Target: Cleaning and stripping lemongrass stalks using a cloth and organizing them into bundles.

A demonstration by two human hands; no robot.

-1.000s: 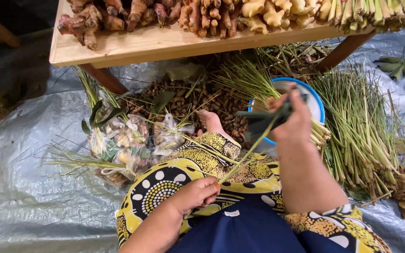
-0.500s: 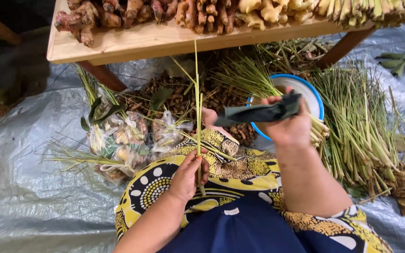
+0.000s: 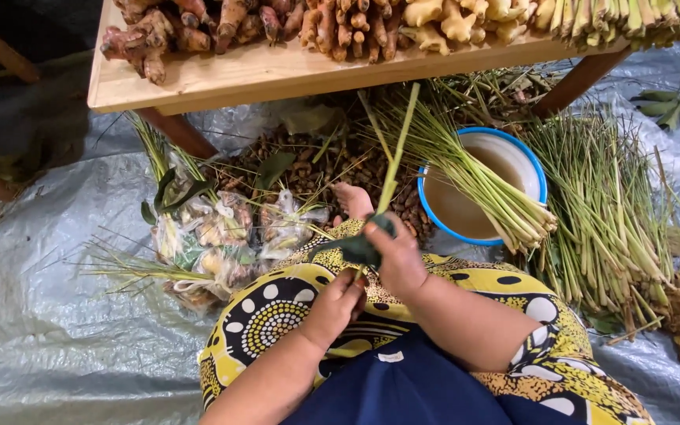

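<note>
Head | right hand (image 3: 397, 260) pinches leaf (image 3: 356, 249) | left hand (image 3: 338, 303) seemingly grips stalk (image 3: 397, 157) | table edge (image 3: 277, 86) near

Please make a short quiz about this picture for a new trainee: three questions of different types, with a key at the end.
1. True or false: the right hand holds a dark green leaf against a lemongrass stalk.
2. Where does the blue-rimmed bowl stand? A) on the wooden table B) on the tarp
3. Fill in: the left hand grips the stalk's ____ end.

Key: 1 true; 2 B; 3 lower
</note>
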